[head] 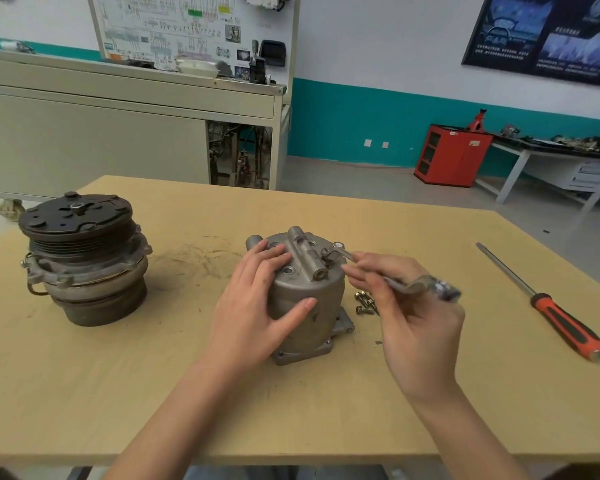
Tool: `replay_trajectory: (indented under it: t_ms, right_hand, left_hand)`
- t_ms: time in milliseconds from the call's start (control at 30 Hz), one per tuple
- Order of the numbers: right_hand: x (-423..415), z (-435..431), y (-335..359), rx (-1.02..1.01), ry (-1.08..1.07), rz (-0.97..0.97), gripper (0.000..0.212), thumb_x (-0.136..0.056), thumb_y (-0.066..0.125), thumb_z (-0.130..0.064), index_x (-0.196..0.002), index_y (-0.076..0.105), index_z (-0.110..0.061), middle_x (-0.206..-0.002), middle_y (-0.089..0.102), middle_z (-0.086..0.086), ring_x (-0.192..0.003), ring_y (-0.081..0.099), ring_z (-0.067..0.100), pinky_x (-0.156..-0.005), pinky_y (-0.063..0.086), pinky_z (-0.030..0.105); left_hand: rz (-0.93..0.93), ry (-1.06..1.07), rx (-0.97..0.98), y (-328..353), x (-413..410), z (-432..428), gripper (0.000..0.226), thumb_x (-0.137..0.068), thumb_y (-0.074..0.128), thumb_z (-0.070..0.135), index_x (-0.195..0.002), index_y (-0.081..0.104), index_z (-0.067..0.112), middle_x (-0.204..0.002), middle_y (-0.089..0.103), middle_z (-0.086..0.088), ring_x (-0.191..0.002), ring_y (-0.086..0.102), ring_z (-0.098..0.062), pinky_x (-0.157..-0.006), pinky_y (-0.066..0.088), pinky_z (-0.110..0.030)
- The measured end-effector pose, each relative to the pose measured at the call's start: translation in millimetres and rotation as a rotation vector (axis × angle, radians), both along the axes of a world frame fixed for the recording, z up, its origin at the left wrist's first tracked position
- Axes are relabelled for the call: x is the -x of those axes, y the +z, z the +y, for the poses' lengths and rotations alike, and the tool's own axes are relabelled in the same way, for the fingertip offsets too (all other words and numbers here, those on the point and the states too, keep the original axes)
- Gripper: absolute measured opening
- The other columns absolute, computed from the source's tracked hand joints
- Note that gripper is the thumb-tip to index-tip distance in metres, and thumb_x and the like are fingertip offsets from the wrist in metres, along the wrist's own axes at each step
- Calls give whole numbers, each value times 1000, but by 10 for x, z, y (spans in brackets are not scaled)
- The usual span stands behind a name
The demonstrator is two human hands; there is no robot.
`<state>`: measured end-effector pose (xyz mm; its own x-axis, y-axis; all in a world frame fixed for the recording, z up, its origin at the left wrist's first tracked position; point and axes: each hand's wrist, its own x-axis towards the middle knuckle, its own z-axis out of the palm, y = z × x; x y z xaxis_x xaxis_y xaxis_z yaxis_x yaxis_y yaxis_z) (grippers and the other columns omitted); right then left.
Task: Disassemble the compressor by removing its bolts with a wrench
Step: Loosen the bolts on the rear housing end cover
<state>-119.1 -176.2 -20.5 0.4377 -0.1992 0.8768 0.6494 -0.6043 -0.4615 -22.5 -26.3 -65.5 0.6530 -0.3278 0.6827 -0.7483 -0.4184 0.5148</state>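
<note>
A grey metal compressor body stands upright in the middle of the table. My left hand lies over its left side, fingers on the top cover and thumb across the front wall. My right hand pinches a metal wrench near the middle of its shank. The wrench's far end sits on a bolt on the right of the top cover. A few loose bolts lie on the table just right of the body.
The compressor's clutch and pulley half stands at the table's left. A screwdriver with an orange and black handle lies at the right. The wooden table ends close in front of me. Cabinets and a workbench stand beyond.
</note>
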Motion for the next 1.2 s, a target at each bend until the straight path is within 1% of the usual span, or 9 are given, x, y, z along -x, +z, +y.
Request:
replay_trajectory:
  t_ms: [133,233,367,500,700,900,1067,1133,1200]
  right_hand:
    - [61,48,-59,147,-45,-8,30,-93,56,-22,-92,70,4,-95,69,11,-96,66,15,-84,54,27]
    - [87,36,-77,262,-26,3,23,-87,61,-12,-92,70,8,-99,68,15,-96,65,14,-86,50,18]
    - [65,-4,-81,368,16,-4,19,-79,68,-4,-92,70,8,-100,68,16,-92,66,16,-81,54,22]
    - [16,-14,-63,250,46,-16,24,-86,63,-13,-94,68,10,-99,67,17,-96,65,16,-86,51,21]
    - [131,-129,-274,191,94,46,28,-94,55,-24,-103,67,0,-108,67,12,-105,64,19,-89,50,25]
    - [120,-280,-130,176,222,142,24,-91,59,-24,-101,66,-3,-108,67,6,-104,65,19,-87,51,24]
    - [36,-187,-51,253,157,91,30,-93,57,-26,-95,68,2,-98,68,12,-98,65,18,-84,50,22]
    - [34,-117,-138,138,159,93,23,-95,53,-28,-94,70,-12,-98,69,6,-98,65,22,-84,52,29]
    - [15,-79,-208,-244,217,126,22,-96,47,-23,-90,68,-25,-96,68,2,-85,68,29,-74,54,33]
  left_hand:
    - [0,2,1,-1,4,3,67,-79,54,59,-127,57,12,-138,51,6,-140,32,-11,-109,28,-26]
    - [6,-6,9,-2,7,-1,67,-79,54,59,-127,57,12,-138,48,10,-140,31,-10,-109,27,-23]
    - [6,1,17,0,18,-11,65,-79,55,58,-126,58,12,-138,52,5,-140,33,-11,-108,29,-22]
    - [8,-4,6,8,20,-12,67,-79,54,58,-127,58,12,-136,48,9,-139,31,-10,-107,19,-7]
    - [2,1,1,-2,11,-2,65,-79,55,58,-126,58,13,-137,51,8,-139,31,-7,-107,29,-24]
    - [-6,-15,6,15,11,1,64,-80,57,56,-126,58,11,-135,49,9,-138,30,-7,-107,23,-16]
    - [22,-20,-2,40,40,12,66,-80,55,57,-127,58,12,-137,49,7,-140,31,-10,-109,23,-16]
    - [36,-18,-8,47,50,18,67,-79,55,58,-127,57,12,-138,49,8,-140,30,-10,-109,23,-16]
    - [43,-24,-8,57,55,22,67,-79,55,58,-127,58,12,-137,48,9,-140,31,-10,-109,20,-11]
